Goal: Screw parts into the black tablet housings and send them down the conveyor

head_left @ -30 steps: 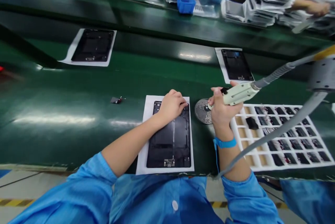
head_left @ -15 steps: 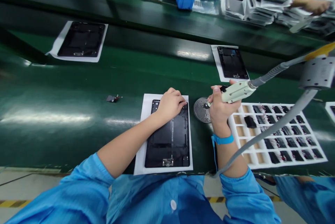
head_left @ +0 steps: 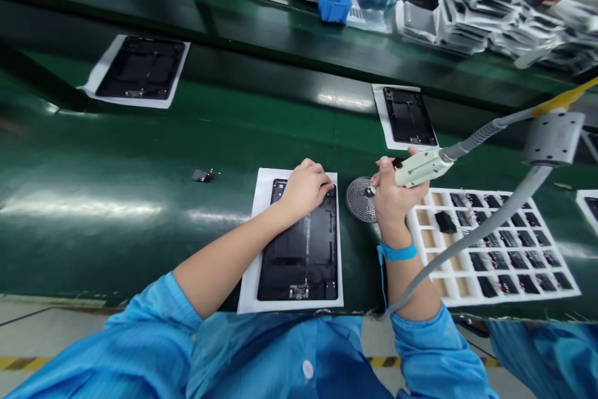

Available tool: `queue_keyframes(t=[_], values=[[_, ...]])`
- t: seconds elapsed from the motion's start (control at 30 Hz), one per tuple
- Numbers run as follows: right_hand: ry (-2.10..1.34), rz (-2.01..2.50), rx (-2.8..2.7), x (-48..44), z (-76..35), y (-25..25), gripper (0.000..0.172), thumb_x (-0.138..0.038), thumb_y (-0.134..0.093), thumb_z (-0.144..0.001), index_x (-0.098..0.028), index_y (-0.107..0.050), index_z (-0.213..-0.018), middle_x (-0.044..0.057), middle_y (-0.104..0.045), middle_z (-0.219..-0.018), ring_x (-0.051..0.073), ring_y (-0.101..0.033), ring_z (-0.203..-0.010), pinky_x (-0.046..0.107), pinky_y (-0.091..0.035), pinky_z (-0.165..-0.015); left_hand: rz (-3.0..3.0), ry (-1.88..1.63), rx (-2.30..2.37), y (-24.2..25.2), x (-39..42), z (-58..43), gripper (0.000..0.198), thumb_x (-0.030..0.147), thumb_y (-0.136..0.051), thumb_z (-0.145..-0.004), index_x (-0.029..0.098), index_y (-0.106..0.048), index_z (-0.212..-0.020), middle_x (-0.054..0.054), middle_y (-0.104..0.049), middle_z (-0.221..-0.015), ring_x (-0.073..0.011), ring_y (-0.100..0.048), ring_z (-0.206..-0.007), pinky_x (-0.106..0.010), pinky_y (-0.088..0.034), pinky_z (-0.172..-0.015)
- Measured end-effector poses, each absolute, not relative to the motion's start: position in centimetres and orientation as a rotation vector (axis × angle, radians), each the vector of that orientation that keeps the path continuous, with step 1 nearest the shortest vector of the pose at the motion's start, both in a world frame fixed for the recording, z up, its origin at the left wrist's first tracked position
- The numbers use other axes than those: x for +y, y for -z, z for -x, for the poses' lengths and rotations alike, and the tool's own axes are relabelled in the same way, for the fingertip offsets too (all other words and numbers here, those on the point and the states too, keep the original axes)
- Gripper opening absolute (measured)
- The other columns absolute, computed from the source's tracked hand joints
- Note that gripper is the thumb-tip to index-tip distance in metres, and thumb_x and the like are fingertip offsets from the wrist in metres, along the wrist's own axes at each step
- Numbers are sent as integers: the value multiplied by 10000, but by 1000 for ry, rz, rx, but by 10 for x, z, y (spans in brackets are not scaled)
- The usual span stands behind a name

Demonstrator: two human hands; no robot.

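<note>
The left hand (head_left: 306,189), fingers curled and pressing down, steadies the upper end of a black tablet back panel (head_left: 299,262) on its white sheet (head_left: 247,287) at lower centre. The right hand (head_left: 397,206) wraps around a cream electric screwdriver (head_left: 420,168), holding its tip at a perforated metal disc (head_left: 359,201) just beside the panel.

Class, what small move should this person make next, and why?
Probably carry the corded handheld tool, gripped in the right hand, from the perforated metal disc to the black panel, since the left hand already steadies that panel on its white sheet.
</note>
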State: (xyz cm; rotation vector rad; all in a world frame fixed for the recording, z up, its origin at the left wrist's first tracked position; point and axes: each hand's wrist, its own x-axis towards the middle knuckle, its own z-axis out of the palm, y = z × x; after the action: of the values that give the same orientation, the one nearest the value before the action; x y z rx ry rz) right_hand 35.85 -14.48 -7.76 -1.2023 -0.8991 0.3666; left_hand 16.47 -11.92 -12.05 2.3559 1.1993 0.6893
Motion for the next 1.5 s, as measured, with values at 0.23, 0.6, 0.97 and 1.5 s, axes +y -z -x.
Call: queue_keyframes(t=[0.23,0.6,0.97,1.5], values=[[-387,1245,-886,-146,-358,77,765,-567,-916,-825,-192,-611,-1417,-28,-726,-841,96,-540,-489,295,-522,-487,-2351,-691,1198,122,-118,-165,195,276,-746,-1084,202,-898,-988,-97,-760,-973,-308,-603,-1067,-450,-535,-952],[-480,1109,-928,-144,-310,49,628,-500,-893,-875,-254,-595,-1369,-53,-755,-878,74,-535,-462,282,-521,-485,-2368,-624,1181,123,-116,-168,187,285,-742,-1082,198,-890,-1009,-107,-757,-996,-306,-603,-1061,-446,-515,-945],[-543,1127,-946,-138,-300,68,552,-435,-903,-863,-235,-609,-1286,-59,-758,-846,78,-560,-459,276,-514,-485,-2368,-605,1190,120,-119,-170,252,294,-691,-1111,184,-891,-1004,-114,-763,-1016,-318,-590,-1051,-472,-499,-911],[-531,1130,-979,-137,-297,72,588,-489,-905,-859,-249,-614,-1310,-63,-747,-828,88,-558,-455,277,-516,-480,-2376,-609,1188,120,-119,-169,238,280,-696,-1101,190,-879,-977,-110,-747,-1002,-312,-584,-1043,-462,-502,-903]])
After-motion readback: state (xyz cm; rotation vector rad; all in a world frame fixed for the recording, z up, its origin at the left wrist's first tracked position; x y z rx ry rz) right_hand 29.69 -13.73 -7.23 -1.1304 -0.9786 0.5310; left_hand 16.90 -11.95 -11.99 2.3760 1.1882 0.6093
